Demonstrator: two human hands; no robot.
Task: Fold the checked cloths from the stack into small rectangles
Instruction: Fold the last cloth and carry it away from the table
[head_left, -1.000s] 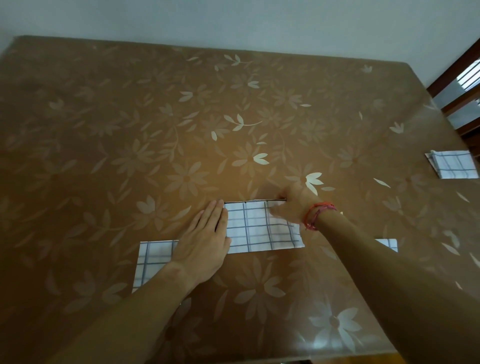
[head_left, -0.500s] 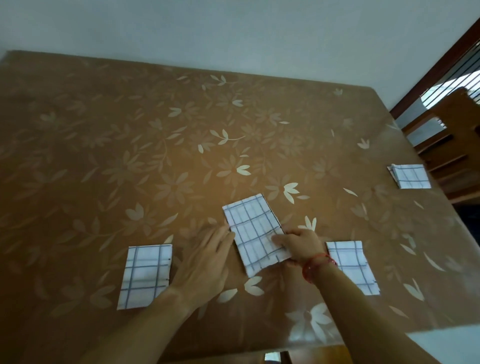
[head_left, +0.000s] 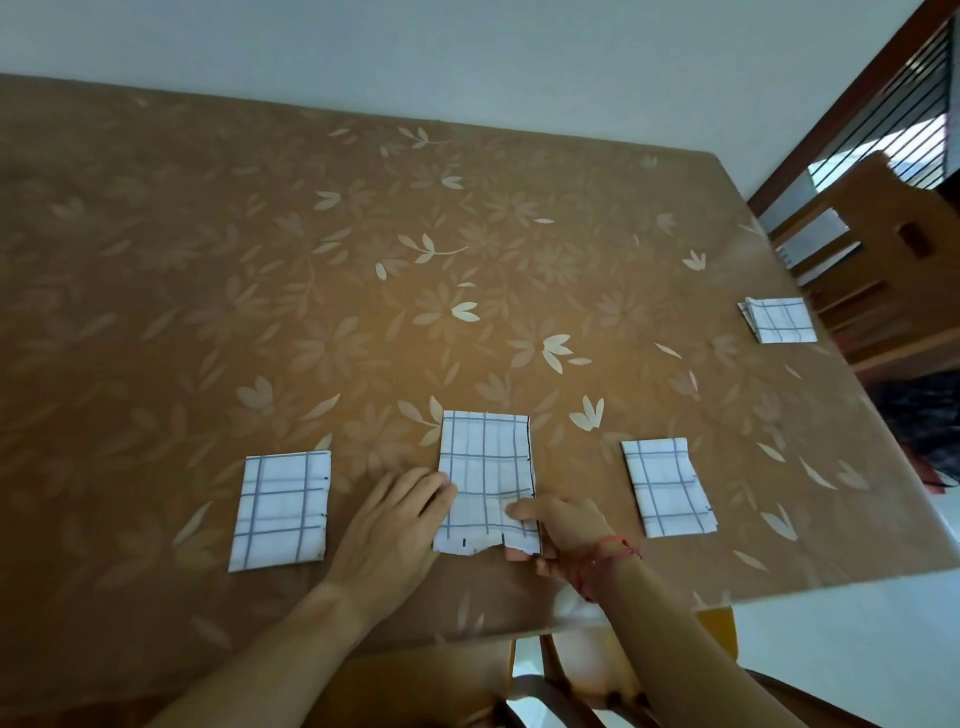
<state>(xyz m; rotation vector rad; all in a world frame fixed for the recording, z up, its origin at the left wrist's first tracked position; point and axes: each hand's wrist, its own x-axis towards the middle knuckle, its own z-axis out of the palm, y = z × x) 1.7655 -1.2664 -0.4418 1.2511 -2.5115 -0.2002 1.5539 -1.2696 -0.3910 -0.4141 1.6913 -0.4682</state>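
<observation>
On the brown flower-patterned table (head_left: 208, 260), nearest the person, the right hand (head_left: 566, 525) pinches the near corner of the middle white blue-checked cloth (head_left: 485, 467); the left hand (head_left: 395, 525), fingers straight, touches its left edge. The left folded rectangle (head_left: 283, 512) and right folded rectangle (head_left: 667, 488) look finished. Farther off, the small stack of checked cloths (head_left: 779, 319) awaits folding.

The centre cloth (head_left: 485, 467) is pinched at 5 o'clock by the right hand (head_left: 563, 530), touched at 8 o'clock by the left hand (head_left: 395, 525).
</observation>
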